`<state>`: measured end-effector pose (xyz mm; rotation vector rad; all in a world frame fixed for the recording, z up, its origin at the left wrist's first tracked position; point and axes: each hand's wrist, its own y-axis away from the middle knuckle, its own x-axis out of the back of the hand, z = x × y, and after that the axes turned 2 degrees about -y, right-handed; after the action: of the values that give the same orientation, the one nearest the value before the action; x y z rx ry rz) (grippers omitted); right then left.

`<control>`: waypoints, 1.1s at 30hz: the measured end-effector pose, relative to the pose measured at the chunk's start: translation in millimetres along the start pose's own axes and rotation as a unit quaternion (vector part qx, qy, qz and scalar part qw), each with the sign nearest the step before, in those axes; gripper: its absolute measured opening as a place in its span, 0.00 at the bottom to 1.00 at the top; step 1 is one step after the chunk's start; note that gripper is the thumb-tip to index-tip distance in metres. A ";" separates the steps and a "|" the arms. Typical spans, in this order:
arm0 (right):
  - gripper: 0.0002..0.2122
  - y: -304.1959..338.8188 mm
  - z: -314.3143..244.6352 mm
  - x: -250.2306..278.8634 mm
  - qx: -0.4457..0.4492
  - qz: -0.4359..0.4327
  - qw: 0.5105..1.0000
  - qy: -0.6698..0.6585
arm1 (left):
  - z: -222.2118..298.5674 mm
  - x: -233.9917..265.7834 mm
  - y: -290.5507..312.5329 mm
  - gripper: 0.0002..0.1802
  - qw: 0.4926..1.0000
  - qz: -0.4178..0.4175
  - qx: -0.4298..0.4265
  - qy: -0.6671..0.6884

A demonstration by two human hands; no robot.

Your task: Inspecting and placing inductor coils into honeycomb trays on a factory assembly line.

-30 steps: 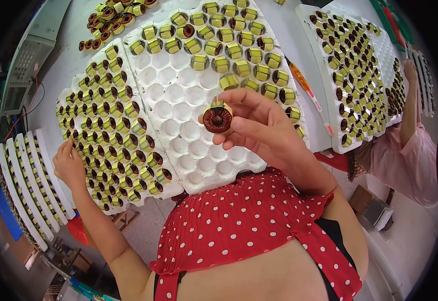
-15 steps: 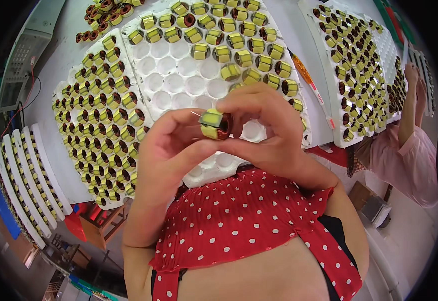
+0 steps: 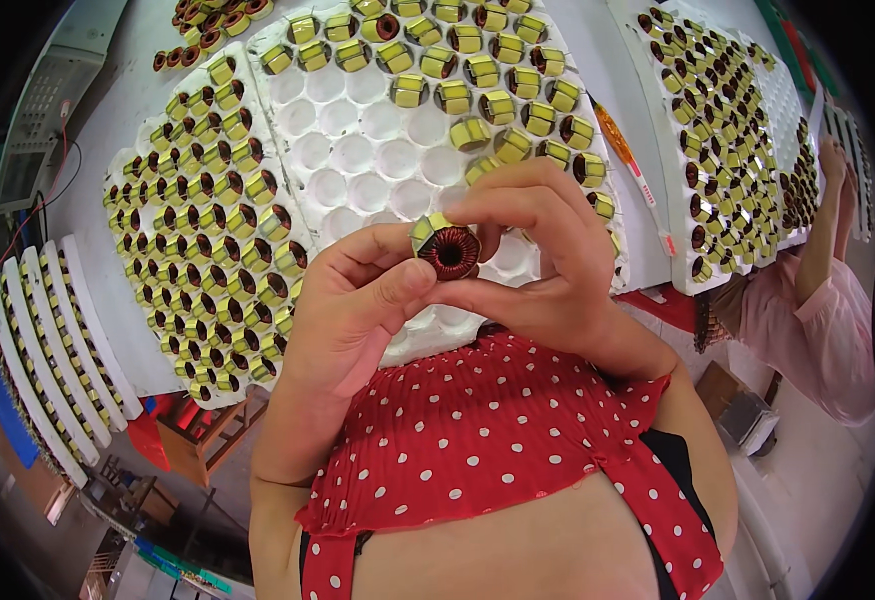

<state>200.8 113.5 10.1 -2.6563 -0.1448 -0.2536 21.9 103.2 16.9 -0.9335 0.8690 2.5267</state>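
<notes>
My left hand (image 3: 352,305) and my right hand (image 3: 547,245) pinch one toroidal coil (image 3: 454,253) between thumbs and fingertips, in front of my chest. Reddish copper wire winds round its ring, and yellow tape wraps its side. The ring's open hole is turned up to the camera. Beneath my hands lies a white foam tray (image 3: 365,158) with round pockets. Yellow-taped coils sit in its far and right parts, while several pockets near its left and middle hold none. My hands hide part of its near side.
At left is another foam tray of taped coils (image 3: 202,215), with stacked trays (image 3: 52,350) beyond. Bare copper coils (image 3: 192,50) lie at the far left. An orange-handled tool (image 3: 612,135) rests right of my tray. Farther right, a co-worker's arm (image 3: 822,225) reaches beside another filled tray (image 3: 722,150).
The coil has turned in my fingers: its taped side faced the camera before, and now its wound ring and hole do. My left thumb has shifted up onto it.
</notes>
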 end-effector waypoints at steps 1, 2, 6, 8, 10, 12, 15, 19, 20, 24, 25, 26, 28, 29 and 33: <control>0.20 -1.0 0.1 -0.1 -0.005 -0.009 1.000 0.005 | 0.6 1.4 0.8 0.19 1.000 0.002 -0.003 -0.021; 0.21 -2.0 0.4 0.1 -0.010 -0.019 1.000 0.009 | 1.6 1.7 0.9 0.19 1.000 0.008 -0.007 -0.023; 0.23 2.7 1.8 -1.7 -0.061 -0.008 0.996 -0.062 | 7.2 1.6 3.6 0.15 0.999 0.034 -0.007 -0.024; 0.21 4.5 1.0 1.3 -0.083 -0.028 0.993 -0.081 | 8.1 14.1 5.6 0.14 0.998 0.045 -0.040 -0.015; 0.16 8.0 -1.2 3.1 -0.117 -0.008 0.989 -0.087 | 15.0 30.6 6.2 0.13 0.995 0.075 -0.071 -0.003; 0.13 11.8 -0.3 4.5 -0.123 -0.020 0.990 -0.072 | 35.1 43.7 13.4 0.12 0.977 0.121 -0.170 -0.051; 0.08 13.5 4.8 5.0 -0.133 -0.035 0.990 -0.029 | 77.0 76.3 20.9 0.13 0.902 0.284 -0.281 -0.162; 0.06 11.3 0.7 1.7 -0.137 -0.051 0.989 -0.007 | 123.8 130.9 33.4 0.19 0.683 0.503 -0.341 -0.405; 0.06 11.0 -0.4 0.5 -0.134 -0.050 0.990 -0.007 | 132.1 145.7 36.5 0.19 0.682 0.503 -0.344 -0.405; 0.06 10.4 0.2 0.2 -0.119 -0.059 0.991 0.003 | 141.6 182.1 37.2 0.25 0.514 0.585 -0.152 -0.609; 0.06 10.0 1.3 0.8 -0.105 -0.068 0.992 0.009 | 141.1 184.9 33.9 0.26 0.492 0.600 -0.105 -0.622; 0.06 9.6 1.3 0.9 -0.106 -0.065 0.992 0.012 | 139.9 185.9 31.7 0.26 0.494 0.597 -0.106 -0.623; 0.06 8.9 0.6 1.3 -0.111 -0.072 0.991 0.009 | 136.6 183.1 30.2 0.25 0.468 0.602 -0.093 -0.640; 0.06 9.1 1.4 1.6 -0.112 -0.071 0.991 0.011 | 135.7 192.4 28.1 0.22 0.434 0.601 -0.110 -0.662; 0.06 9.2 2.4 2.9 -0.104 -0.080 0.991 0.005 | 136.7 212.0 27.9 0.21 0.438 0.570 -0.116 -0.685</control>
<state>205.3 106.6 4.5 -2.8528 -0.3474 -0.3503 -213.7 184.7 -30.2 2.3524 0.4197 2.7959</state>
